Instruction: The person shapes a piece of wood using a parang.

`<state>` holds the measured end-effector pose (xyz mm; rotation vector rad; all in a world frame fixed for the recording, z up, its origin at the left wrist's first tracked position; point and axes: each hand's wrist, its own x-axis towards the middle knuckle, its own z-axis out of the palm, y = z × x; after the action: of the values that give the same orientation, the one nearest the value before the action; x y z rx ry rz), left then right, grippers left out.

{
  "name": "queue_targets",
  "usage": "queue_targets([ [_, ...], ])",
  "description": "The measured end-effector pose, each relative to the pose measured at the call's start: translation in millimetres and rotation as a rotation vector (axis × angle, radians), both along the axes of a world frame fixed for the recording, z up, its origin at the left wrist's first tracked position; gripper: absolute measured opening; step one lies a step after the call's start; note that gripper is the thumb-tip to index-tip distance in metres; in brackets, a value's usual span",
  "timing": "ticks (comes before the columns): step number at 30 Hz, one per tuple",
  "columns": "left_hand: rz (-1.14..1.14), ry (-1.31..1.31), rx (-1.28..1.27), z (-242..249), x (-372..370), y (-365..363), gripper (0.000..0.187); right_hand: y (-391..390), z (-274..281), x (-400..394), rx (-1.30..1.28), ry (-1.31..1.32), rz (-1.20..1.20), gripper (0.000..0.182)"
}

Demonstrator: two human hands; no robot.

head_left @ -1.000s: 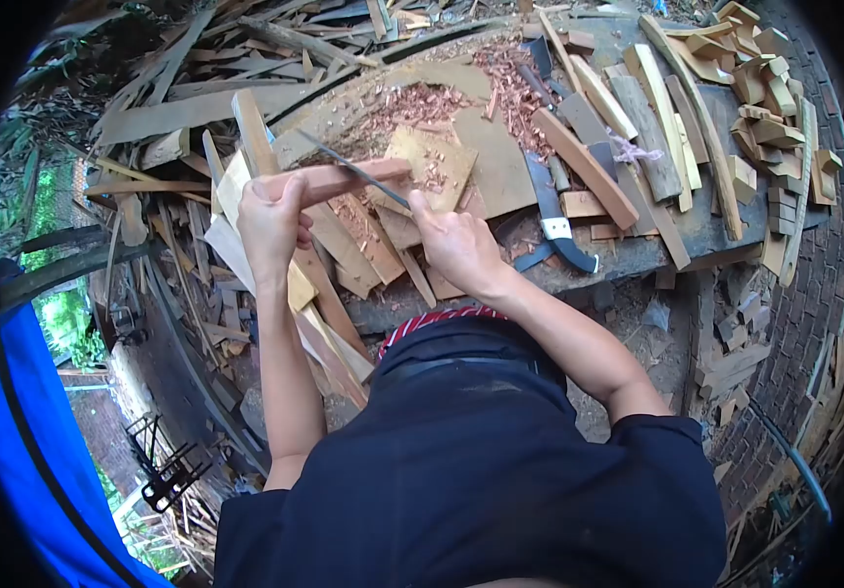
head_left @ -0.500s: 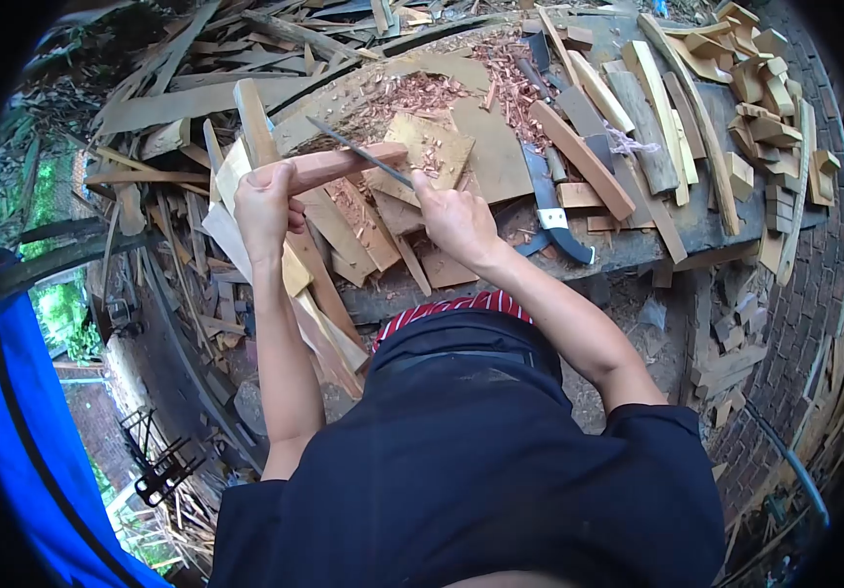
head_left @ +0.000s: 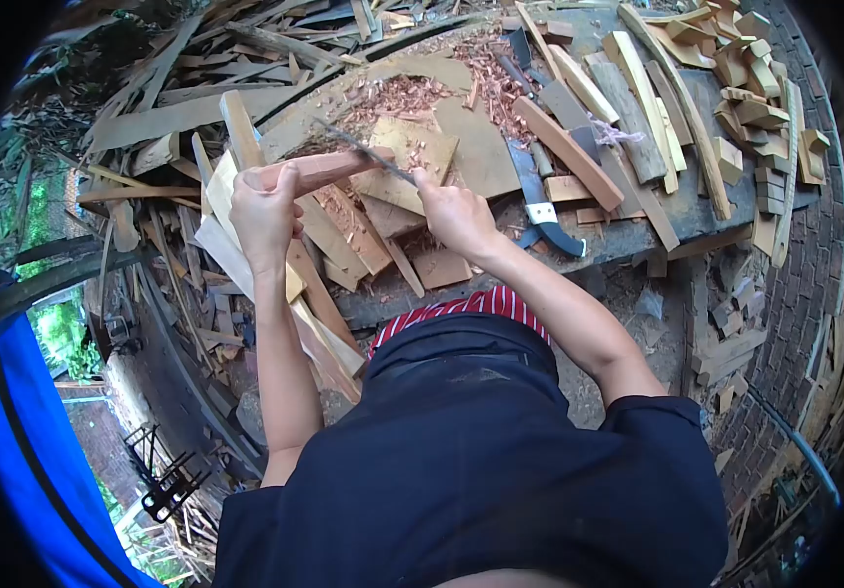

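My left hand (head_left: 265,211) is closed round the near end of a reddish wood piece (head_left: 329,171), which points to the right over the workbench. In my right hand (head_left: 456,218) is a long thin dark metal blade (head_left: 346,137), its handle hidden by my fingers. The blade slants across the wood piece close to its right end. Below that end lies a square yellowish board (head_left: 416,162) with pinkish shavings on it.
A broad blade with a black-and-white handle (head_left: 551,223) lies on the workbench (head_left: 500,257) to the right. Wooden strips (head_left: 569,152) and cut blocks (head_left: 760,108) crowd the right side. Scrap wood (head_left: 197,103) is heaped at the back left.
The thin blade has slid a little along the wood piece toward its right end. Both hands keep their grips. The whole view has shifted slightly.
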<state>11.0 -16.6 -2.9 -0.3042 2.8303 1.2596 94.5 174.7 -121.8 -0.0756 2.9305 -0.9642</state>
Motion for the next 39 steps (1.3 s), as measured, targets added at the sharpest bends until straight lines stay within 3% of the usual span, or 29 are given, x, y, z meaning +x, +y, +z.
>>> queue_targets([
  [2,0.000,-0.029,0.022,-2.2,-5.0,-4.5,0.033,2.1,-0.2,-0.3,0.022,0.036,-0.009,0.038],
  [4,-0.021,-0.027,-0.012,-3.7,-5.7,-6.7,0.033,-0.5,39.5,7.1,-0.052,-0.079,0.088,0.036],
  [8,-0.010,0.042,-0.041,-1.2,-0.7,2.4,0.034,9.6,-9.7,1.5,-0.109,-0.135,-0.029,0.030],
  [12,-0.041,0.013,-0.039,0.6,-3.0,4.7,0.034,8.1,12.6,4.9,-0.089,-0.025,0.034,0.028],
  [15,-0.048,0.043,-0.049,2.8,-1.8,8.8,0.034,7.9,6.2,10.9,-0.095,-0.060,0.031,0.025],
  [17,-0.020,0.038,-0.028,3.1,2.1,6.4,0.034,17.4,-27.4,-3.0,-0.075,-0.205,-0.055,0.032],
  [20,-0.042,0.114,-0.059,-5.1,-1.1,3.2,0.034,17.1,-6.3,2.7,-0.016,-0.151,0.016,0.030],
  [22,-0.038,0.027,-0.077,4.5,0.1,12.2,0.034,8.4,8.2,11.1,-0.104,-0.117,0.074,0.028],
  [24,-0.046,0.051,-0.104,7.4,-1.6,12.2,0.034,12.9,-14.4,3.6,-0.098,-0.182,0.032,0.029],
  [27,-0.092,0.040,-0.086,5.8,1.6,2.6,0.039,23.7,-32.1,-6.3,-0.114,-0.204,-0.025,0.027],
  [29,-0.308,0.112,-0.286,1.8,4.5,-7.1,0.047,26.5,-31.3,-1.2,-0.097,-0.130,0.027,0.025],
  [35,-0.459,0.022,-0.297,14.4,18.9,-7.1,0.050,0.9,52.4,12.8,-0.156,-0.046,0.135,0.030],
  [37,-0.545,0.163,-0.282,12.5,20.8,-12.9,0.051,5.5,15.9,6.0,-0.131,-0.134,0.043,0.029],
  [38,-0.498,0.106,-0.350,14.0,23.6,-11.9,0.051,9.6,-6.6,1.4,-0.050,-0.105,0.031,0.043],
  [39,-0.496,0.114,-0.349,15.5,24.9,-11.9,0.051,9.6,-0.1,-0.6,-0.047,-0.098,0.031,0.043],
])
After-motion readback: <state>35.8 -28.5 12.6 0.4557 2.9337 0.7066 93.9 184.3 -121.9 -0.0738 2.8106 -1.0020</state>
